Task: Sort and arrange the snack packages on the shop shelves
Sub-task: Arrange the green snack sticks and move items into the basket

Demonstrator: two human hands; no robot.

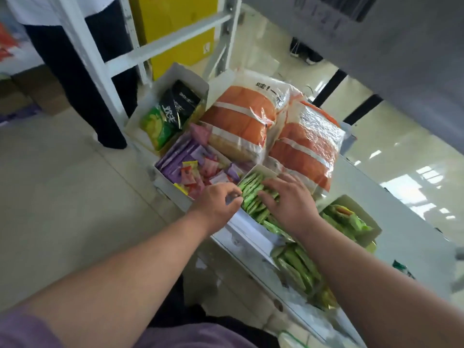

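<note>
Green packets [252, 197]: small snack sachets standing on edge in an open white box [263, 170] at the shelf's front lip, just beside the big orange bags [273, 131].
Left grip: the left hand [217, 200] pinches the near end of the row, fingers curled.
Right grip: the right hand [288, 199] lies flat on the packets, fingers spread, holding nothing.
Risk: pressing too hard could likely fan the row over the low box wall or nudge the box off the shelf edge [241, 228].
Room: tight; purple sachet box [185, 162] left, orange bags behind, another green tray [351, 219] right. Only upward is free.
</note>
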